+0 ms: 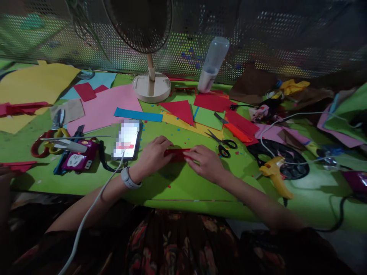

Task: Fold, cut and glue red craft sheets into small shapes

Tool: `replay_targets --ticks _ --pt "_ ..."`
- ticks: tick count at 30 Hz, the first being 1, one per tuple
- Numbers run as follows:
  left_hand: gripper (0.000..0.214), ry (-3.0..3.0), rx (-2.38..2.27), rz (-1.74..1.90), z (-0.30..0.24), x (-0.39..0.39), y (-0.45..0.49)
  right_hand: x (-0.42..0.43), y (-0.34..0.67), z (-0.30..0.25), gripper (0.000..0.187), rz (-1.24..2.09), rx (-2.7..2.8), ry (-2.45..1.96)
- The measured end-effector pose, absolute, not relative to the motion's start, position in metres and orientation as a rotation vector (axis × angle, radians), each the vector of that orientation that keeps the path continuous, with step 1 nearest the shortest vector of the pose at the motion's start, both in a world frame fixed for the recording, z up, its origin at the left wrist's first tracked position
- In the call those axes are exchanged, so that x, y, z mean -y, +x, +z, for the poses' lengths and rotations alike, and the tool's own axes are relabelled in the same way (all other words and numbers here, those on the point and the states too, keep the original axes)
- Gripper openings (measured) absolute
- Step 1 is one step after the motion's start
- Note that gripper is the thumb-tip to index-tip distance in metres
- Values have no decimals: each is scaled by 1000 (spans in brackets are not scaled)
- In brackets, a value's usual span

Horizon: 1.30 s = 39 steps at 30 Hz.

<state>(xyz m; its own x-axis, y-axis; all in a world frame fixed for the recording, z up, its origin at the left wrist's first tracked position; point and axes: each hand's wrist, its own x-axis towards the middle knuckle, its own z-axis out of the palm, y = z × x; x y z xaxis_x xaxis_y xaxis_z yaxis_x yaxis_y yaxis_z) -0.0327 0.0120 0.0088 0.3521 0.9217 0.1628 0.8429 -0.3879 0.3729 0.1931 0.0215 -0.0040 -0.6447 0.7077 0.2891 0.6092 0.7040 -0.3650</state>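
Note:
Both of my hands rest on a narrow folded strip of red paper (178, 153) that lies on the green table (183, 191). My left hand (153, 152), with a white watch on its wrist, presses fingers together on the strip's left end. At the strip's right end my right hand (204, 162) pinches it with curled fingers. A phone (127, 140) with a lit screen lies just left of my left hand, a white cable plugged into it.
Black-handled scissors (223, 144) lie right of my hands. A yellow glue gun (275, 173) sits farther right on a black disc. Red, pink, blue and yellow paper sheets cover the back. A fan base (151, 87) and white bottle (212, 65) stand behind. Scissors and a purple device lie left.

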Motion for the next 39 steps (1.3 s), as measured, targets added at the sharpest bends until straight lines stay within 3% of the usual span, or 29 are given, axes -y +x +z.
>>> replay_targets --ticks 5,14,23,29,32,39 --pt "17 2374 -1572 374 1 -12 -28 -11 189 -15 30 -73 2701 -948" --pt "29 2781 -1301 450 -3 7 -23 -25 198 -14 19 17 2757 -858" --pt "42 2826 -1097 435 -23 13 -29 -34 202 -18 23 -244 2754 -637" --pt "40 2883 -1103 420 -19 15 -27 -35 215 -19 39 -192 2665 -993" --pt "37 2891 -1094 369 -15 16 -27 -36 225 -17 33 -250 2559 -1227" --pt "40 2788 -1107 446 -17 15 -28 -45 217 -15 26 -49 2801 -596"
